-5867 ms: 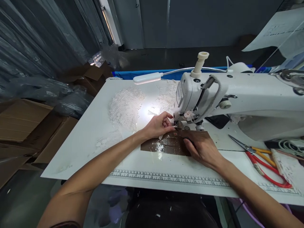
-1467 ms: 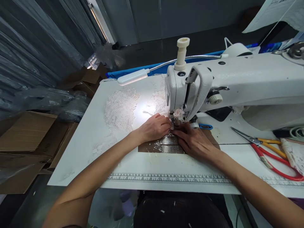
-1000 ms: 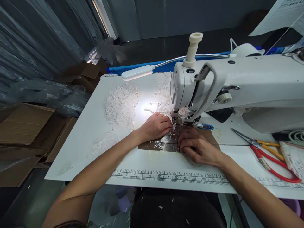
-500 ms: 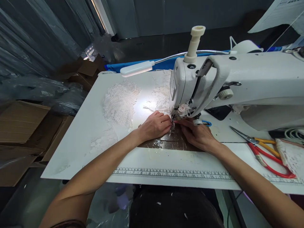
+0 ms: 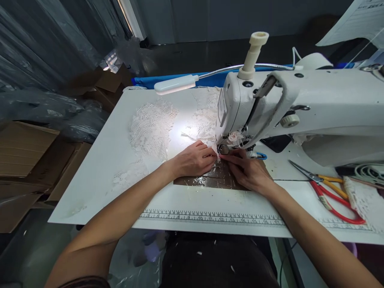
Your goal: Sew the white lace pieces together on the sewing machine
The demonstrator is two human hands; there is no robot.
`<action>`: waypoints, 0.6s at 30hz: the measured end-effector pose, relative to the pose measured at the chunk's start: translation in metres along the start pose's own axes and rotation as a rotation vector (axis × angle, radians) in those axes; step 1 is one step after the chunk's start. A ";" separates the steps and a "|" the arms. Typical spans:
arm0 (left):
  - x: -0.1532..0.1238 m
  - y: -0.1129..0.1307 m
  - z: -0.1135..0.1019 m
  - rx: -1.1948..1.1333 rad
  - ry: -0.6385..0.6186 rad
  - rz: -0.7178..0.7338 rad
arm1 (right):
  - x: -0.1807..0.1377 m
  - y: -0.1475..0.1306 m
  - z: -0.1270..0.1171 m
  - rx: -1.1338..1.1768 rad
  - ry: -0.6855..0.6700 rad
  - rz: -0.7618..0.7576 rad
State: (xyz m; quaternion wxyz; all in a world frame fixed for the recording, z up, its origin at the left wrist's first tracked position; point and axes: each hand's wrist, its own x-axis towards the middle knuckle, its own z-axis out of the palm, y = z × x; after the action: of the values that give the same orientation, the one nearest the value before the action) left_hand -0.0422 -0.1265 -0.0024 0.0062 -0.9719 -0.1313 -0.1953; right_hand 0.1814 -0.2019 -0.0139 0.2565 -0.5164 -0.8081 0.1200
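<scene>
My left hand [image 5: 195,160] lies curled just left of the presser foot on the white sewing machine [image 5: 261,100], fingers bent and closed on a small strip of white lace [image 5: 218,157]. From the right, my right hand [image 5: 250,170] meets it, index finger and thumb pinching the lace's near edge. Most of the strip is hidden by my fingers. Beneath both hands lies a shiny brown sheet [image 5: 210,182]. White lace pieces [image 5: 153,128] are heaped on the table to the left, with more lace [image 5: 202,124] behind my left hand.
A lamp [image 5: 175,85] on a bendable neck lights the table [image 5: 99,180]. Red-handled scissors [image 5: 333,200] and an orange-handled pair [image 5: 334,186] lie at right beside a cloth piece [image 5: 364,202]. A printed ruler [image 5: 210,219] runs along the front edge. Cardboard boxes [image 5: 27,148] stand left.
The view has shifted slightly, so the machine appears a little further right. Both hands stay at the presser foot, with only slight finger movement.
</scene>
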 end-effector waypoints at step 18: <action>-0.001 0.001 0.003 0.056 0.047 0.011 | 0.000 -0.006 0.000 -0.085 0.035 -0.017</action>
State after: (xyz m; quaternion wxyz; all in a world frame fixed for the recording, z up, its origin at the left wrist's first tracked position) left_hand -0.0416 -0.1275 -0.0053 0.0379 -0.9672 -0.1311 -0.2143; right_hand 0.1769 -0.2044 -0.0111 0.2494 -0.5221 -0.8122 0.0742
